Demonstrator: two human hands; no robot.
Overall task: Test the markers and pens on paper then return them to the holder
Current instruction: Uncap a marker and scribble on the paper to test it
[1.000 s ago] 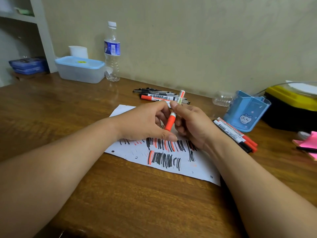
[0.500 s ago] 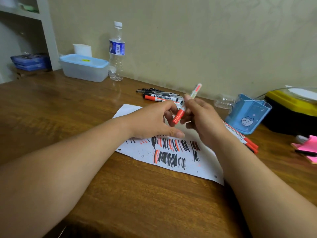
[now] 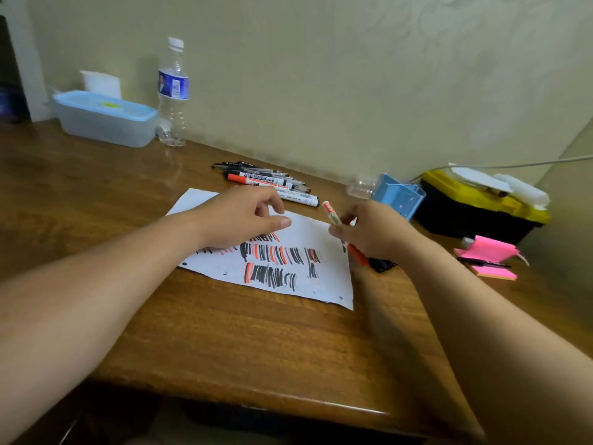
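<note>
My right hand [image 3: 373, 231] grips a red marker [image 3: 331, 212] whose upper end sticks up past the fingers. A white sheet of paper [image 3: 321, 277], covered in black and red test strokes, lies under both hands. My left hand [image 3: 239, 218] hovers over the paper's left part with fingers loosely curled, holding nothing. A pile of several pens and markers [image 3: 272, 181] lies beyond the paper. The blue pen holder [image 3: 401, 195] stands behind my right hand. Red and black marker ends [image 3: 369, 260] show below my right hand.
A clear water bottle [image 3: 172, 91] and a blue-lidded plastic box [image 3: 104, 118] stand at the back left by the wall. A yellow and black case [image 3: 481, 203] sits at the right, with pink sticky notes [image 3: 489, 256] and a pen in front of it. The table's front edge [image 3: 288, 403] is near.
My hands have come apart. The right hand carried the red marker to the right, toward the holder; the left hand let go of it and stays over the paper.
</note>
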